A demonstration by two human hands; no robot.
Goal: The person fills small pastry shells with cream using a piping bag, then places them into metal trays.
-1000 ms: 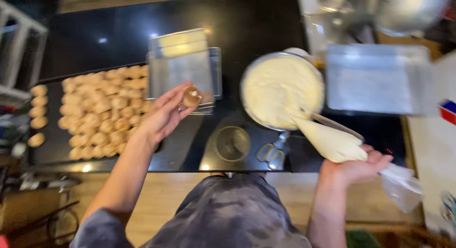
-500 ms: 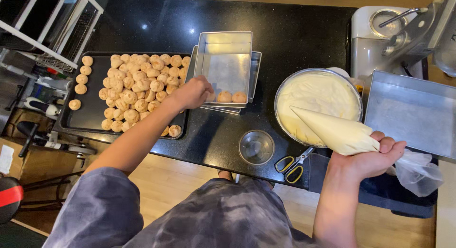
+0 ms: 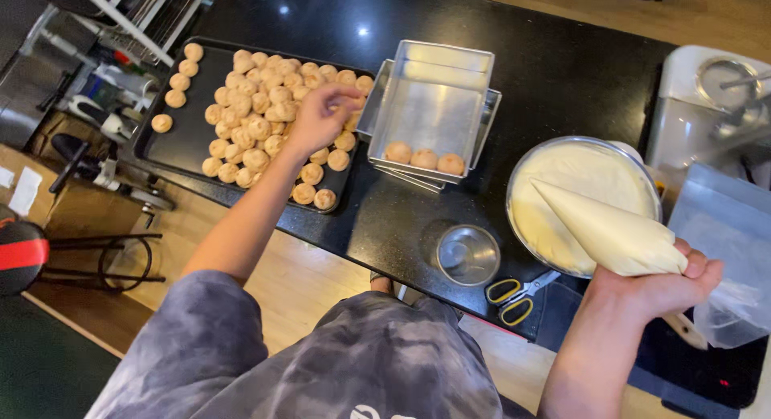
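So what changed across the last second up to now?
The left hand carried a small round puff to the square metal pan, let it go there, then moved left over the puffs on the dark baking tray. The right hand kept gripping the cream-filled piping bag by the metal bowl of cream.

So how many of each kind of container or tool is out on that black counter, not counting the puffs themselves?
Dark baking tray: 1
Square metal pans: 2, stacked
Large bowl of cream: 1
Small metal bowl: 1
Yellow-handled scissors: 1
Piping bag, in the right hand: 1
Total: 7
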